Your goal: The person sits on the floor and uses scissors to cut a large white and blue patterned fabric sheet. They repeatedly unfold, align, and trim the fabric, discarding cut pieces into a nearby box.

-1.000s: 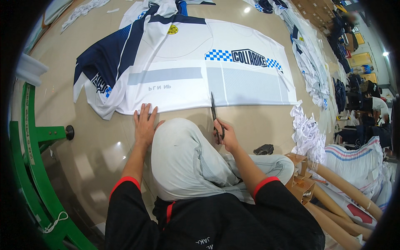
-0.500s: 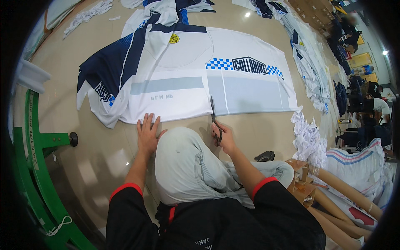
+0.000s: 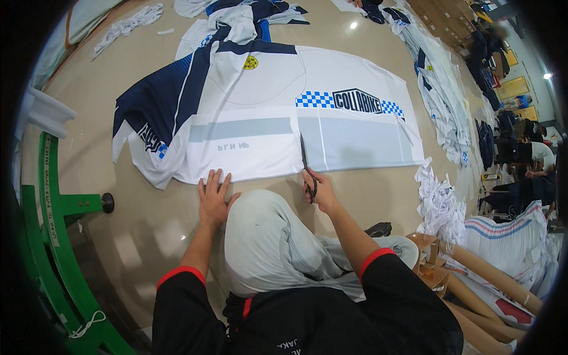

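Observation:
A wide sheet of printed fabric [image 3: 248, 142] lies on the floor in front of me, white and grey with navy panels and blue checks. My right hand [image 3: 319, 188] grips dark scissors [image 3: 305, 155] by the handles at its near edge. The blades point away from me, along the border between the white part and the grey panel; they look nearly closed. My left hand [image 3: 214, 196] rests flat with fingers spread, the fingertips on the fabric's near edge. Navy and white folds [image 3: 160, 106] are bunched on the fabric's left side.
A green metal frame [image 3: 56, 207] with a black foot stands at the left. White scraps [image 3: 441, 198] are heaped at the right, beside cardboard tubes [image 3: 491, 272] and a white sack [image 3: 509, 234]. More printed fabric [image 3: 441, 100] runs along the far right. People sit beyond it.
The whole view has shifted slightly, so things sit a little lower. Both hands, the scissors and the fabric keep nearly the same places relative to each other.

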The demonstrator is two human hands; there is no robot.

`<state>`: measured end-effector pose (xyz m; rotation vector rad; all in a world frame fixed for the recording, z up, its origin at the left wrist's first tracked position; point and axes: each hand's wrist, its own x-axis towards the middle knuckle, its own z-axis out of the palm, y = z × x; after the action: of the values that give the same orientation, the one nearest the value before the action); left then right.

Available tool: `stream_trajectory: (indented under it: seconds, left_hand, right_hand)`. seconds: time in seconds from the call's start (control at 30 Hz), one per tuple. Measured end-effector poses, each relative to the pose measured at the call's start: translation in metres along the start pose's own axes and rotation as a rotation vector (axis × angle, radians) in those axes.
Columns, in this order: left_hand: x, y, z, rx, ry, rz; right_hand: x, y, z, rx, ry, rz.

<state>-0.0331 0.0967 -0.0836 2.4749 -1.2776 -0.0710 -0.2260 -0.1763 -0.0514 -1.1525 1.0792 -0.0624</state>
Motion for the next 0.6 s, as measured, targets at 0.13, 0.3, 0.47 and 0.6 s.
stream_trajectory:
  seconds: [0.13,0.3,0.47,0.6]
  left_hand:
    - [-0.001,-0.001,0.001,0.006,-0.004,-0.006]
    - [0.001,0.000,0.002,0.008,-0.027,-0.015]
    - [0.001,0.001,0.000,-0.007,-0.023,-0.010]
    - [-0.001,-0.001,0.004,0.024,-0.021,-0.009]
  right_hand:
    - [0.008,-0.029,0.009,0.025,0.039,0.065]
    - [0.025,-0.028,0.005,-0.048,0.031,0.012]
    - [0.031,-0.022,0.005,-0.051,0.026,-0.014]
    - [0.036,-0.050,0.015,0.010,0.045,0.027]
